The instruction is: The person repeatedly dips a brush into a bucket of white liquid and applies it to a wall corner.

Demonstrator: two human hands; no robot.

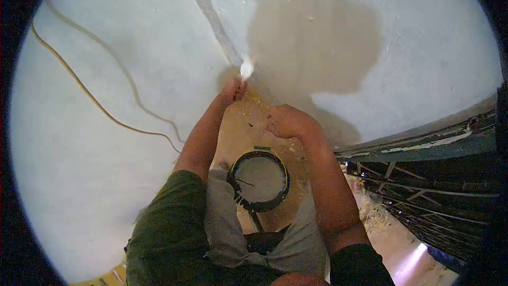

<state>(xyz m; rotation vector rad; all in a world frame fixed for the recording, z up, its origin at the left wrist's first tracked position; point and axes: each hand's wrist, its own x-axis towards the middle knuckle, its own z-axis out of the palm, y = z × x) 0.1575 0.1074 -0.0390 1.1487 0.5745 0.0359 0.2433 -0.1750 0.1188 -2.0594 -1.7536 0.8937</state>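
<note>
My left hand (pixel 236 90) is closed near the wall corner, its fingers round something I cannot make out; a white lump (pixel 247 68) shows just above the fingertips, against the wall. Below and to the right, my right hand (pixel 283 121) is curled, its fingers bent inward, and whatever it may hold is hidden. Between my knees and under the hands is a round black bucket (pixel 288 177) with greyish material inside and a thin dark stick or line across its left part.
A yellowish cable (pixel 95 100) hangs along the white wall (pixel 69 153) on the left. A grey strip (pixel 211 18) runs down the wall to the corner. Dark metal bars or rods (pixel 423 190) lie at the right, beside a debris-strewn floor (pixel 378 214).
</note>
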